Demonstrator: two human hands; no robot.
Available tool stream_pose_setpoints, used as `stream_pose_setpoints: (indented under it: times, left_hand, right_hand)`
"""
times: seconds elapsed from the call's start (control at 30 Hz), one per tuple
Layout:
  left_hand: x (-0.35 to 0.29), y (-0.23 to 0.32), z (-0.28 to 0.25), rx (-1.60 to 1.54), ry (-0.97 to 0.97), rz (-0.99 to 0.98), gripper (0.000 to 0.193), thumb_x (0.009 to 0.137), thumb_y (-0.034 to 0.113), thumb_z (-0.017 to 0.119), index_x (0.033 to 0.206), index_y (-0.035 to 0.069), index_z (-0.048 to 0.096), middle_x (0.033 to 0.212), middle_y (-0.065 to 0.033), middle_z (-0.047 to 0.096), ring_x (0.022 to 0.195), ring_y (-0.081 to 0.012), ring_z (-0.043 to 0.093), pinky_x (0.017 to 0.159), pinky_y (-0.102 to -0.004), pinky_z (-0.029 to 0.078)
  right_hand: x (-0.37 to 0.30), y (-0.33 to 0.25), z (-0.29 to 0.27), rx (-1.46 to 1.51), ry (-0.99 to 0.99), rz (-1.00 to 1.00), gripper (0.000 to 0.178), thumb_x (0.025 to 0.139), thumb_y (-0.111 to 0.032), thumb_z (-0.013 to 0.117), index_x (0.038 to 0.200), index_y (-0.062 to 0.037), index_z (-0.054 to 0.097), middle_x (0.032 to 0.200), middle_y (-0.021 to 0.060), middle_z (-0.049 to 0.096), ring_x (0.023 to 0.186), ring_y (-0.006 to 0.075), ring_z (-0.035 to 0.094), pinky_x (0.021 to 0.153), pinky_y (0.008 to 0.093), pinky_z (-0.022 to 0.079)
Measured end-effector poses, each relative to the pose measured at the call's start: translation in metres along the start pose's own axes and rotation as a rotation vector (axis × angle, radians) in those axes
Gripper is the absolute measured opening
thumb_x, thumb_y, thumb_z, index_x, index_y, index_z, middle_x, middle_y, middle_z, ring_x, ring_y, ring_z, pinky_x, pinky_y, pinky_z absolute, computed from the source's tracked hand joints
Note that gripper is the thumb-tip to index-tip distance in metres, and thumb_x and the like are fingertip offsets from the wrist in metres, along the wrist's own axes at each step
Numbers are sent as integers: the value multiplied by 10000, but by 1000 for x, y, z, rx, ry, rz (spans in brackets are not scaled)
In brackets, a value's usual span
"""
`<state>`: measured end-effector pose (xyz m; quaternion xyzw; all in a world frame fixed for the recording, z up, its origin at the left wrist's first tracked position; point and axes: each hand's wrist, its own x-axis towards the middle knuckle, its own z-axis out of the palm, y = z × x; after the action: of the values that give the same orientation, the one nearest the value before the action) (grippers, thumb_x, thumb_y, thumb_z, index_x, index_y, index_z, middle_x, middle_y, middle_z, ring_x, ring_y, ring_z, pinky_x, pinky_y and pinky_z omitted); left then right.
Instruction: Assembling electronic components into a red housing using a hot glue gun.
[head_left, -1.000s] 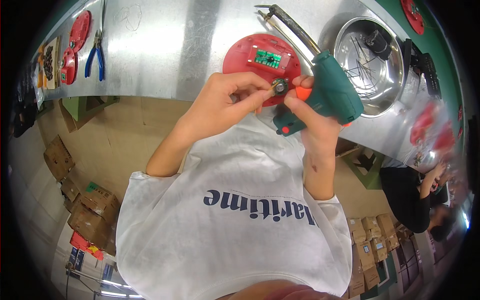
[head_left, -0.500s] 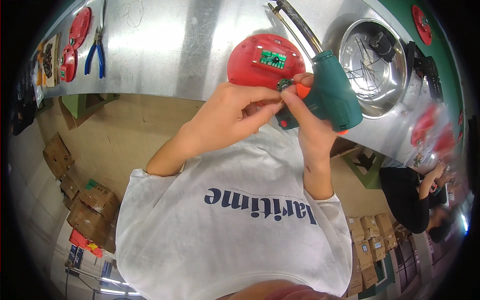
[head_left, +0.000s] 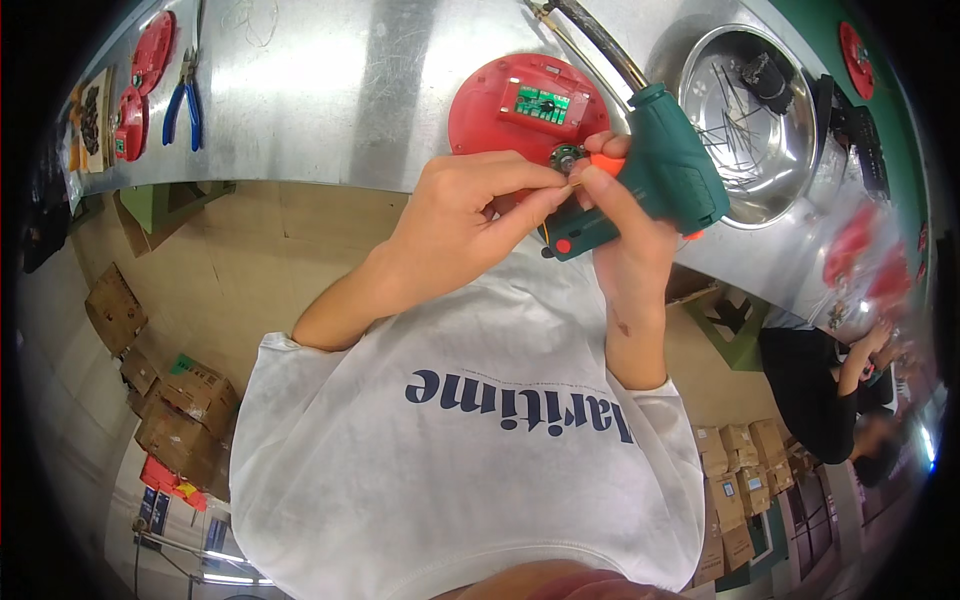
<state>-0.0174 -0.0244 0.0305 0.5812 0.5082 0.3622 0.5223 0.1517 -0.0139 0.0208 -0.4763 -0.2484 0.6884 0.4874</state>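
My right hand (head_left: 632,225) is wrapped round the handle of a green gun-shaped tool (head_left: 675,160), fingertips by its orange trigger. The tool's long dark barrel points to the far side of the bench. My left hand (head_left: 465,205) is closed in a pinch, its fingertips meeting my right thumb. A thin yellowish wire (head_left: 546,232) hangs below the pinch. Just beyond the fingertips is a small round green part (head_left: 567,158), at the near edge of a round red housing (head_left: 480,115). A green circuit board (head_left: 541,104) sits in the housing's raised frame.
A steel bowl (head_left: 694,85) with thin dark wires stands on the metal bench (head_left: 320,110) at right. Blue-handled cutters (head_left: 182,108) and more red housings (head_left: 152,50) lie at left. A co-worker (head_left: 805,385) works at far right. Cardboard boxes (head_left: 185,440) are stacked behind me.
The tool's handle end has swung slightly left and the red housing appears a little higher in view. My hands stay together, with the wire now showing below my left fingers.
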Motion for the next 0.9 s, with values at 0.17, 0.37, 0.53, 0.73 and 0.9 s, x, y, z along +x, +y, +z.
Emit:
stream_pose_setpoints:
  times: [0.17, 0.37, 0.53, 0.73, 0.9]
  left_hand:
    - [-1, 2, 1, -9, -9, -30, 86, 836, 1, 649, 917, -13, 674, 781, -55, 667, 617, -72, 577, 534, -190, 433]
    - [-2, 5, 4, -26, 24, -44, 91, 835, 17, 662, 920, -10, 683, 780, -55, 682, 627, -68, 598, 537, -186, 440]
    - [-6, 8, 13, 16, 191, -32, 105, 811, 32, 683, 903, -19, 682, 751, -99, 677, 588, -141, 624, 516, -241, 474]
    - [-2, -5, 5, 109, 145, 186, 132, 788, -30, 687, 919, -20, 704, 822, -91, 699, 666, -105, 631, 575, -209, 482]
    - [12, -24, 0, 159, 335, 221, 117, 759, -52, 688, 869, -17, 711, 1175, -152, 601, 927, -167, 605, 727, -242, 493]
  right_hand:
    - [0, 0, 2, 66, -2, 38, 252, 783, 59, 618, 1021, -6, 566, 1035, 125, 596, 819, 173, 606, 701, 274, 460]
    - [-1, 3, 2, 126, -20, 72, 268, 784, 65, 613, 1036, -9, 561, 1046, 121, 592, 851, 176, 605, 723, 278, 463]
    - [-2, 4, 5, 131, 6, 67, 283, 789, 72, 607, 1054, -13, 554, 1071, 116, 583, 866, 182, 609, 759, 285, 469]
    - [-6, 4, 4, 177, 8, 58, 277, 805, 71, 595, 1065, -13, 552, 1090, 112, 575, 886, 184, 608, 775, 290, 473]
    - [-13, -6, -9, 44, 49, -28, 225, 846, -31, 576, 1064, -11, 525, 1064, 128, 547, 823, 211, 596, 686, 283, 449]
